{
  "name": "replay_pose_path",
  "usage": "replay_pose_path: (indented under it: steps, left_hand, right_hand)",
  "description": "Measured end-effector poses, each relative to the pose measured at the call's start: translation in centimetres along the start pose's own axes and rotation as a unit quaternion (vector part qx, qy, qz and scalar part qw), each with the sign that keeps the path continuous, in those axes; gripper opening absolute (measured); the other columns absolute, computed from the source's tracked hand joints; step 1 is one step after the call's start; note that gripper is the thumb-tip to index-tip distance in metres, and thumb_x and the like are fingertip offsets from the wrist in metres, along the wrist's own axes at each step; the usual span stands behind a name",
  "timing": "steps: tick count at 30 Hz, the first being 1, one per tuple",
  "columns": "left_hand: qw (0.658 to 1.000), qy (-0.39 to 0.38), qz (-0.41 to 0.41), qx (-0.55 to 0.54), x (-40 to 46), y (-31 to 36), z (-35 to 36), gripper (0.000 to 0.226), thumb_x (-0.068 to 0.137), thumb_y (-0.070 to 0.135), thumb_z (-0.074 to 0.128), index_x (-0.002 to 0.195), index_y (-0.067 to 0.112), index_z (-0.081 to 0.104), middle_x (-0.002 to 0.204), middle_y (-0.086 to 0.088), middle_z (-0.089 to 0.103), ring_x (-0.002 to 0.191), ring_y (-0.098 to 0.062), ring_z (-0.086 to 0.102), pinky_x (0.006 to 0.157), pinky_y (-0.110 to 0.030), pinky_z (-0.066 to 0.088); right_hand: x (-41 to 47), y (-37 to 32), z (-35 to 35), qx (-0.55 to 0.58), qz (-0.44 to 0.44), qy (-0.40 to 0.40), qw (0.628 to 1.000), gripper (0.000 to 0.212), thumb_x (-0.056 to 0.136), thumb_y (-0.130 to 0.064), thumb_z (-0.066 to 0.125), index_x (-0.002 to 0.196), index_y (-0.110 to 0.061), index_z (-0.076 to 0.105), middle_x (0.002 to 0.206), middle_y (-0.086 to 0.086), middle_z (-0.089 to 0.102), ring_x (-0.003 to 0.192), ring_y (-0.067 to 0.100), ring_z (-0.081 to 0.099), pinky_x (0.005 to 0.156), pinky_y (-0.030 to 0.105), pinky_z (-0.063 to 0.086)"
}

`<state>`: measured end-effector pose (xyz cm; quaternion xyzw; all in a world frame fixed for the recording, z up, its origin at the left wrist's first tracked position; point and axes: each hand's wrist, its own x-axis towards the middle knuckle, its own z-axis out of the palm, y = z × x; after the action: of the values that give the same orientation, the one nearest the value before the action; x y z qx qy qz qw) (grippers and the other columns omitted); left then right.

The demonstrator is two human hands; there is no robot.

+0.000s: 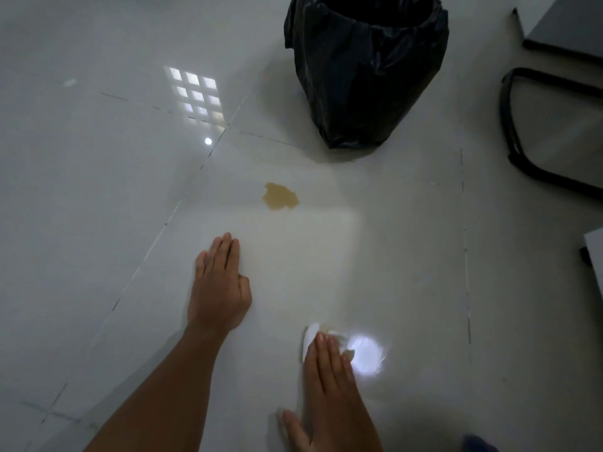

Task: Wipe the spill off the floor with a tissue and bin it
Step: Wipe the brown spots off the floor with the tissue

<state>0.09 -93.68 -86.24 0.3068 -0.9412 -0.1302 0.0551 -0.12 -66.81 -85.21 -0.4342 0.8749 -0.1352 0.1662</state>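
A small tan spill lies on the glossy white tile floor, a little in front of the bin, which is lined with a black bag. My left hand rests flat on the floor below and left of the spill, fingers together, holding nothing. My right hand lies flat on a white tissue near the bottom of the view; the tissue pokes out past my fingertips and shows a tan stain. The spill and the tissue are well apart.
A black metal chair leg frame curves along the floor at the right. Grey furniture stands at the top right and another grey edge at mid right. Bright light reflections sit on the tiles beside my right hand.
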Motion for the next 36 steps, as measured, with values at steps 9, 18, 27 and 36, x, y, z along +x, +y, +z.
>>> replay_pose_path:
  steps: [9, 18, 27, 36]
  left_hand:
    - [1.000, -0.009, -0.006, 0.006, -0.1, 0.1, 0.0, 0.068, 0.079, 0.020, 0.031, 0.143, -0.002, 0.040, 0.151, -0.022, 0.041, 0.142, -0.036, 0.035, 0.115, -0.055, 0.027]
    - [1.000, -0.009, -0.005, 0.017, 0.0, 0.0, 0.1, 0.069, 0.080, 0.021, 0.029, 0.144, -0.002, 0.038, 0.153, -0.022, 0.039, 0.143, -0.036, 0.033, 0.115, -0.055, 0.027]
    - [1.000, 0.004, -0.004, 0.014, 2.7, -2.1, -1.5, 0.072, 0.077, 0.036, 0.046, 0.143, 0.008, 0.043, 0.148, -0.011, 0.048, 0.137, -0.027, 0.042, 0.103, -0.047, 0.040]
    - [0.999, 0.016, -0.026, 0.020, 6.4, -2.8, -0.2, 0.088, 0.077, 0.053, 0.042, 0.149, 0.003, 0.032, 0.159, -0.014, 0.031, 0.148, -0.027, 0.025, 0.119, -0.045, 0.021]
  right_hand:
    - [-0.4, -0.2, -0.2, -0.013, -0.031, -0.004, 0.999, 0.102, 0.086, -0.078, 0.045, 0.149, 0.001, 0.038, 0.161, 0.016, 0.027, 0.150, 0.032, 0.023, 0.115, 0.046, 0.024]
    - [5.3, 6.2, -4.1, -0.025, 0.145, 0.070, 0.987, 0.102, 0.090, -0.072, 0.030, 0.157, 0.000, 0.002, 0.166, 0.015, -0.001, 0.153, 0.031, 0.001, 0.124, 0.044, 0.006]
    - [11.8, 7.0, -5.8, 0.010, 0.052, 0.008, 0.999, 0.085, 0.098, -0.062, 0.023, 0.157, -0.014, -0.013, 0.164, 0.001, -0.021, 0.150, 0.013, -0.021, 0.124, 0.038, -0.004]
    - [25.8, 8.7, -9.2, 0.043, 0.056, -0.011, 0.997, 0.092, 0.098, -0.065, 0.029, 0.157, -0.006, -0.009, 0.166, 0.009, -0.013, 0.152, 0.019, -0.014, 0.123, 0.040, -0.005]
